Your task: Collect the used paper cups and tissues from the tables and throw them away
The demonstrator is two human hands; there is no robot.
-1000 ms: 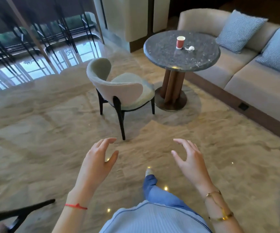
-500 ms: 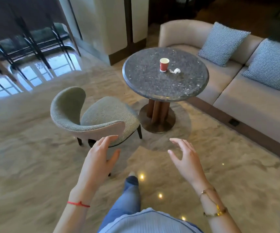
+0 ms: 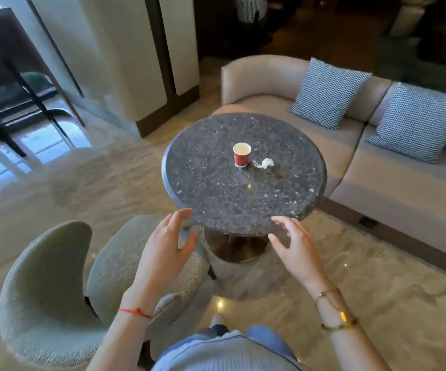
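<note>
Both hands empty, nothing gripped: left hand (image 3: 164, 249) and right hand (image 3: 295, 247) are held out in front, palms turned toward each other, fingers loosely spread and relaxed. Same posture as in the earlier frames, but the person has closed in on the round table (image 3: 208, 188); 1.0 s ago it sat far off across the floor, now its near edge lies right at the fingertips. Left fingertips reach the near-left edge of the table, right fingertips overlap the near-right edge; cannot tell whether either touches the stone. Red paper cup (image 3: 241, 155) stands upright around the middle of the table, slightly toward the far edge, mouth open, inside pale. Crumpled white tissue (image 3: 266, 163) lies just to the right of the cup, near it; a thin twisted tail runs toward the cup base, contact unclear. Both sit where they were on the table in the earlier frames. Grey upholstered chair (image 3: 45, 285) is now at lower left, directly under the left forearm, its seat beside the table's pedestal. Beige sofa (image 3: 377, 188) with two checked cushions (image 3: 327, 93) runs behind the far-right edge of the table.
</note>
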